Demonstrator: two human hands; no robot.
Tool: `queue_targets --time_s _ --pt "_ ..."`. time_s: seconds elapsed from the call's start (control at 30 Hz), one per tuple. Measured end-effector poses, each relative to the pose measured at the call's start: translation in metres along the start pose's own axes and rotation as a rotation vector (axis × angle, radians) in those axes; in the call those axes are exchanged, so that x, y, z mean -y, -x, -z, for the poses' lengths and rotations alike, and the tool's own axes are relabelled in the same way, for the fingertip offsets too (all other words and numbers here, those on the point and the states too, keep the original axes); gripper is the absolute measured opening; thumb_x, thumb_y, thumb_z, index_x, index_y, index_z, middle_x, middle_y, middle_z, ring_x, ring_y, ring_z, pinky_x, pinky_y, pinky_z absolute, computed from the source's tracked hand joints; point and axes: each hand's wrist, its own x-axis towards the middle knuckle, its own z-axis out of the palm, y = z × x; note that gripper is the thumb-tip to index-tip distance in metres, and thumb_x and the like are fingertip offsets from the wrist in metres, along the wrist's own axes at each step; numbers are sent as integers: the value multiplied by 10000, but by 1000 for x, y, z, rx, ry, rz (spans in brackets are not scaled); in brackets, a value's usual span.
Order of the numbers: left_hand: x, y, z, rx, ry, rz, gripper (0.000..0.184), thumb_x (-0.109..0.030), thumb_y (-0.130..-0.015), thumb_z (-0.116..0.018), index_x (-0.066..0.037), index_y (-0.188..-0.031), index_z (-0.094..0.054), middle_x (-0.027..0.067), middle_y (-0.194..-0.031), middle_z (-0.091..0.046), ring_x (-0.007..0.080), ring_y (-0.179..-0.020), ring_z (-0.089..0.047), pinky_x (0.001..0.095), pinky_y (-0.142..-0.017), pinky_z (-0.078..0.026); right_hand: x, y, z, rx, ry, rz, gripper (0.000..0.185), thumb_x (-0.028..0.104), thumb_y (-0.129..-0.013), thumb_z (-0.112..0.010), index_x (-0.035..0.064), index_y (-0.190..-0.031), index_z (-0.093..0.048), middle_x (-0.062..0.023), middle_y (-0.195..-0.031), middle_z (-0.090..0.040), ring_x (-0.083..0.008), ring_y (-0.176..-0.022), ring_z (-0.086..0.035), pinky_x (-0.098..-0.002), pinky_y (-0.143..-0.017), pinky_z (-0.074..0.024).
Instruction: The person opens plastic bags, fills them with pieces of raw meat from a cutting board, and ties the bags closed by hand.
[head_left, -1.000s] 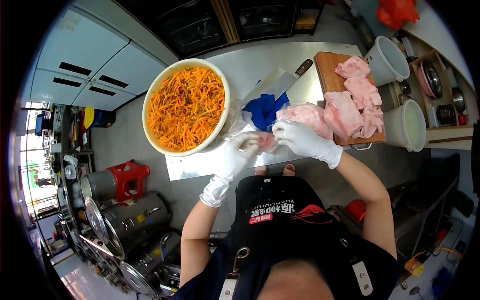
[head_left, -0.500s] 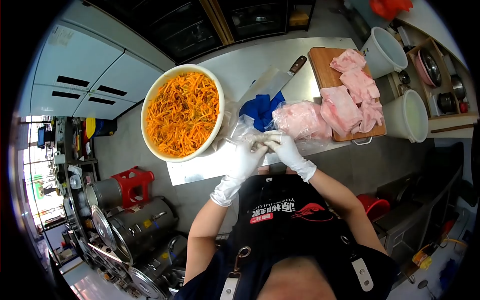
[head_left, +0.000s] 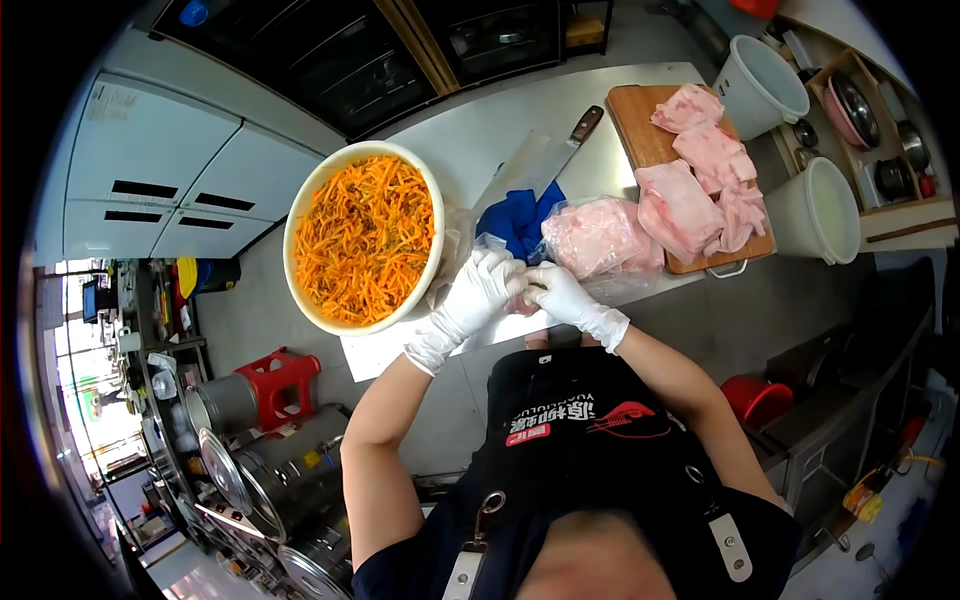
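Observation:
My left hand [head_left: 487, 283] and my right hand [head_left: 562, 293], both in white gloves, meet over the near edge of the steel table [head_left: 460, 120]. Their fingers are closed, pinching what looks like a clear plastic bag [head_left: 490, 241]; much of it is hidden by the gloves. Just beyond my right hand lies pale pink meat in clear plastic [head_left: 597, 238]. A crumpled blue cloth [head_left: 520, 222] sits behind my fingers, beside a broad-bladed cleaver [head_left: 535, 160]. Left of my hands stands a large cream tub [head_left: 438, 215] heaped with shredded orange vegetable [head_left: 365, 240].
Several raw meat slabs [head_left: 680, 205] lie on a wooden cutting board [head_left: 640, 125] at the table's right. Two white buckets [head_left: 760, 85] stand beyond it. A red stool [head_left: 285, 388] and large metal pots [head_left: 290, 460] are on the floor at lower left.
My left hand has turned and come up over the plastic, with its forearm swung outward to the left. My right hand stays close by, fingers still pinched. The view has shifted slightly.

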Motion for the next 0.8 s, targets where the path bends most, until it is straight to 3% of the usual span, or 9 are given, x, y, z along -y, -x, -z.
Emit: queue_targets --time_s 0.1,0.13,0.27,0.37,0.4,0.5,0.53,0.67,0.8 --pt "-7 6 -16 64 116 186 312 -144 -674 -649 -130 -978 -581 37 -947 -560 249 -960 -513 380 -814 -404 4 1 9 29 -31 25 199 118 -812 -600 41 -990 -646 -158 -862 -609 -287 -838 -589 -361 -765 -464" --pt "-7 9 -28 -121 91 210 273 -104 -736 -668 -107 -993 -575 55 -856 -573 222 -839 -555 365 -763 -441 15 3 16 55 -42 8 205 123 -810 -602 37 -993 -635 -156 -866 -610 -288 -849 -588 -364 -770 -463" --pt "-20 2 -54 -307 966 1126 96 -126 -870 -631 -36 -901 -624 47 -691 -579 107 -551 -534 254 -469 -427 21 11 19 -11 96 76 256 124 -769 -599 42 -1010 -575 -100 -809 -593 -272 -818 -574 -374 -756 -458" --pt "13 22 -70 278 1008 1075 158 -174 -831 -692 -18 -843 -675 27 -635 -588 84 -509 -514 232 -437 -400 35 11 22 -135 336 203 226 78 -741 -609 65 -963 -570 -61 -788 -573 -260 -802 -559 -377 -751 -448" --pt "1 -8 -23 350 1323 1197 177 -210 -796 -731 -39 -832 -707 3 -571 -580 70 -473 -487 216 -418 -373 37 10 22 -166 382 236 224 78 -741 -620 69 -959 -571 -57 -792 -577 -258 -811 -561 -376 -753 -446" --pt "32 5 -44 711 1135 1103 252 -287 -827 -699 -45 -895 -701 11 -651 -623 76 -531 -526 224 -466 -417 27 9 24 -327 323 329 193 107 -738 -661 79 -911 -582 -53 -786 -583 -248 -797 -572 -369 -735 -448" --pt "32 8 -48 579 1206 1081 183 -248 -801 -729 -81 -874 -717 -17 -575 -586 64 -466 -486 196 -411 -350 26 9 27 -391 274 357 182 121 -736 -675 81 -890 -587 -53 -780 -584 -244 -786 -577 -366 -725 -450" --pt "25 10 -56 459 1453 1177 221 -246 -836 -690 -32 -888 -704 -8 -608 -595 56 -488 -506 190 -439 -361 33 24 21 -256 134 170 172 157 -728 -720 55 -761 -586 -77 -741 -578 -235 -689 -582 -339 -654 -458" --pt "23 9 -50 495 1389 1184 207 -215 -839 -688 -14 -890 -691 -2 -624 -581 83 -499 -496 194 -473 -373 29 19 11 -180 -97 -53 163 158 -738 -693 42 -724 -579 -110 -660 -558 -270 -621 -572 -368 -612 -453"
